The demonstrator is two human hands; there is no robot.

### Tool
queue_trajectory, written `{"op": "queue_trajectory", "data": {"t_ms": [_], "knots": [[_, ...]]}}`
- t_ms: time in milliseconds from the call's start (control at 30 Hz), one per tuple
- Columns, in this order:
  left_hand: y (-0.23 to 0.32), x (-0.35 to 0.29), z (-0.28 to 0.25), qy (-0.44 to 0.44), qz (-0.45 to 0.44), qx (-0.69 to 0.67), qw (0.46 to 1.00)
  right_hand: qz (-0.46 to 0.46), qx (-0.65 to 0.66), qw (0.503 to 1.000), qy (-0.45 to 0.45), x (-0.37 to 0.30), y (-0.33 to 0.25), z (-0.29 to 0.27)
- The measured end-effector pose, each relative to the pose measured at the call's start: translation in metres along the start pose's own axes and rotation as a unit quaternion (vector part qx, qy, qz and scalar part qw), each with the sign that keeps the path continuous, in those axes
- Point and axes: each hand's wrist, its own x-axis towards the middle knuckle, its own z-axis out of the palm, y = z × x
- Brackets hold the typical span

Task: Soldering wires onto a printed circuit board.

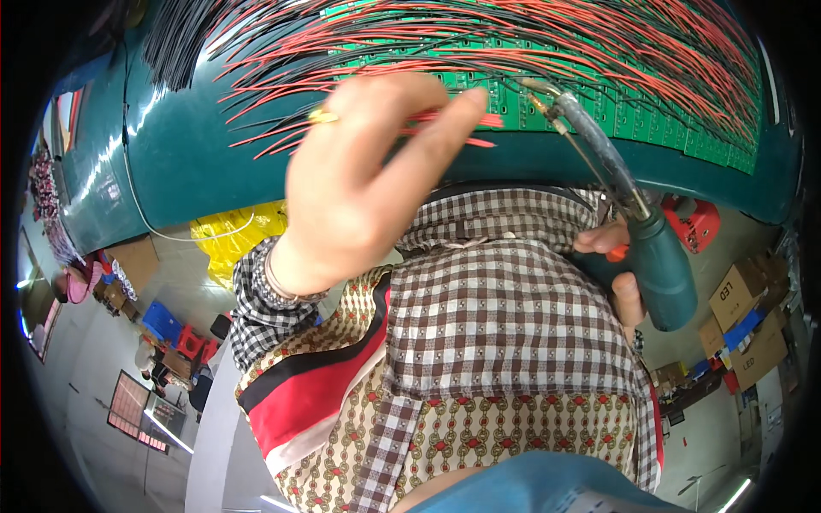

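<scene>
The step in hand looks like soldering wire ends onto a green circuit board (633,115) that lies at the far right of a dark teal table (197,162). The right hand (617,278) is clamped around the teal grip of a soldering gun (658,265), whose long barrel slants up and left so that its tip (534,92) sits on the near edge of the board, among the strip of small panels there. The left hand (363,184), a gold ring (322,115) on one finger, is raised over the table's near edge with the fingers loosely spread; its fingertip reaches toward the red wires (462,128) just left of the tip, though whether it actually pinches one I cannot tell, since the hand itself hides the contact. A dense fan of red and black wires (479,43) spreads across the board and off toward the far left. As a judgement, the next move calls for steadying a single wire end against its pad right beside the tip, and holding it without shifting while the joint sets (the crowd of loose leads makes it easy to nudge a neighbour). The table top is glossy and curves around the person, who wears a checked shirt (505,308). Below it, a grey floor shows a yellow bag (231,235) at the left, blue and red crates (171,329), and cardboard boxes (753,333) at the right.
</scene>
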Motion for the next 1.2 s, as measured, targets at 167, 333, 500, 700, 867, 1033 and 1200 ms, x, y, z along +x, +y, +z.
{"op": "queue_trajectory", "data": {"t_ms": [167, 333, 500, 700, 867, 1033, 1200], "knots": [[-0.005, -0.012, 0.015, -0.039, 0.011, 0.037, 0.998, 0.011, -0.057, 0.997, 0.044, -0.003, -0.003, 0.013], [-0.009, -0.014, 0.018, 0.006, 0.021, 0.025, 0.999, 0.014, -0.096, 0.995, 0.003, 0.0, -0.006, 0.007], [-0.008, -0.014, 0.017, 0.0, 0.013, 0.025, 1.0, 0.002, -0.067, 0.997, 0.043, -0.003, 0.001, 0.012], [-0.007, -0.015, 0.016, 0.01, 0.028, 0.036, 0.999, -0.036, -0.09, 0.995, 0.004, 0.001, -0.001, 0.01], [-0.01, -0.015, 0.017, 0.011, 0.04, 0.029, 0.999, -0.03, -0.068, 0.997, 0.0, -0.003, 0.002, 0.006], [-0.006, -0.014, 0.016, 0.007, 0.031, 0.041, 0.999, -0.041, -0.061, 0.997, -0.018, -0.004, 0.006, 0.0], [-0.008, -0.014, 0.018, 0.004, 0.039, 0.041, 0.998, 0.003, -0.066, 0.995, -0.069, 0.002, -0.003, -0.006]]}}
